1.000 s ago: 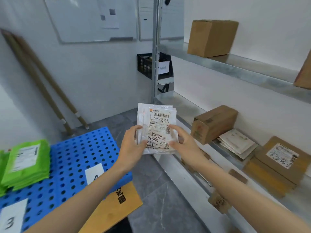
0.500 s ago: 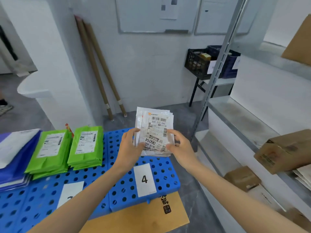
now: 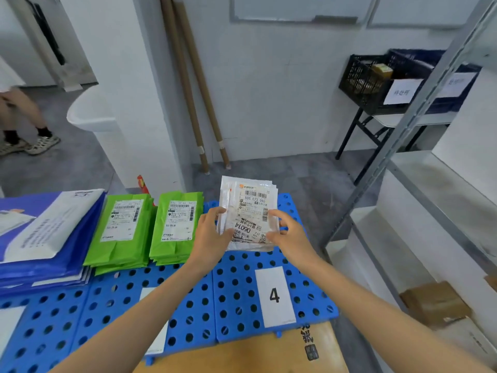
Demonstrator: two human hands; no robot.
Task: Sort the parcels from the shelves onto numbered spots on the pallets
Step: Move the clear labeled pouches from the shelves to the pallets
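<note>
A black crate (image 3: pixel 368 82) is being kept on a small table at two o'clock, and a small yellow box (image 3: pixel 382 71) is sitting inside it. A dark blue crate (image 3: pixel 419 63) is standing just beside it, at its three o'clock; what is inside it cannot be seen. White paper signs are hanging on the fronts of both.

A stack of white parcels (image 3: pixel 247 214) is being held in the middle of the view. Its left edge is being gripped by the left hand (image 3: pixel 212 232) and its right edge is being pinched by the right hand (image 3: pixel 289 232). The stack is being held over the far part of the blue pallet (image 3: pixel 236 292), at twelve o'clock from the sheet marked 4 (image 3: pixel 274 296). Whether it is touching the pallet cannot be told. Two piles of green parcels (image 3: pixel 176 224) are lying at its nine o'clock, with blue-and-white parcels (image 3: pixel 40 232) farther that way.

Compared with half a second ago, the stack is being held lower and nearer the pallet, and more of the pallet is being shown.
</note>
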